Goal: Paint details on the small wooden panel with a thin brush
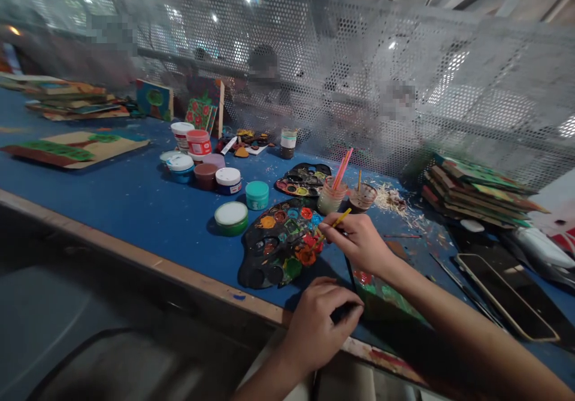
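1. The right hand (362, 242) has its fingers clamped on a yellow brush (344, 215), its end poking up above them.
2. Below the fingers, the brush slants down toward orange paint (307, 256) on the black palette (251, 260).
3. The left hand (318, 314) curls at the counter's (135, 200) edge beside a painted board (389, 295); I can't tell whether it grips.

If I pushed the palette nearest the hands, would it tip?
Probably not: the palette lies flat and wide on the table, so it would likely slide. It looks thin, so perhaps light. Its glossy, wet-looking paint could smear.
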Motion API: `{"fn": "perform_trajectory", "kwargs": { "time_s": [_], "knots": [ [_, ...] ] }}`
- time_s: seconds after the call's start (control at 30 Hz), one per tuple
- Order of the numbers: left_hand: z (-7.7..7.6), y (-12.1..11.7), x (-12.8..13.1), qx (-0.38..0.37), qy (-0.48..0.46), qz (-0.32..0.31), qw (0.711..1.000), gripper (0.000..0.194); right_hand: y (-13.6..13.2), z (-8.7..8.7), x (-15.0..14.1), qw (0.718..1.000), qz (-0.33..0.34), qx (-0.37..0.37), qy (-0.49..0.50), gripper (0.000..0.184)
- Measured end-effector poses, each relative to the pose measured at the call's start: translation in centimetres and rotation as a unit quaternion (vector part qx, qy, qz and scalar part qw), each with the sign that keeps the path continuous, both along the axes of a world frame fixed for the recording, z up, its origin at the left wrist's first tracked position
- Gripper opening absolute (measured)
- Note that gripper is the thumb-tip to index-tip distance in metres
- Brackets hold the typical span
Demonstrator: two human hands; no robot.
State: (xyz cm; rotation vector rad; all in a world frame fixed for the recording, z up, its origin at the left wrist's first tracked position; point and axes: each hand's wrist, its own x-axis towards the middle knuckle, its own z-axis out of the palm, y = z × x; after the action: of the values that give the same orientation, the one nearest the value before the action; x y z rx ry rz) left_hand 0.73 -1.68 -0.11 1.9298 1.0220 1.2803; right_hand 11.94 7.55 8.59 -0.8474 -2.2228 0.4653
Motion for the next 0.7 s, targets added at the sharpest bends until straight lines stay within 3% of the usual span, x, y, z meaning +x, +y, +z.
{"fn": "perform_trajectory", "kwargs": {
  "time_s": [0.13, 0.27, 0.7],
  "knots": [
    [-0.21, 0.05, 0.08, 0.012, 0.002, 0.003, 1.000, 0.015, -0.14, -0.02, 0.07, 0.999, 0.023, -0.029, -0.019, 0.034],
    [-0.36, 0.07, 0.14, 0.020, 0.001, 0.003, 1.000, 0.013, -0.16, -0.09, 0.06, 1.000, 0.006, -0.001, -0.024, 0.035],
    [-0.37, 0.10, 0.10, 0.030, -0.004, 0.005, 1.000, 0.012, -0.28, -0.25, 0.25, 0.999, 0.026, -0.011, -0.017, 0.030]
  ]
}}
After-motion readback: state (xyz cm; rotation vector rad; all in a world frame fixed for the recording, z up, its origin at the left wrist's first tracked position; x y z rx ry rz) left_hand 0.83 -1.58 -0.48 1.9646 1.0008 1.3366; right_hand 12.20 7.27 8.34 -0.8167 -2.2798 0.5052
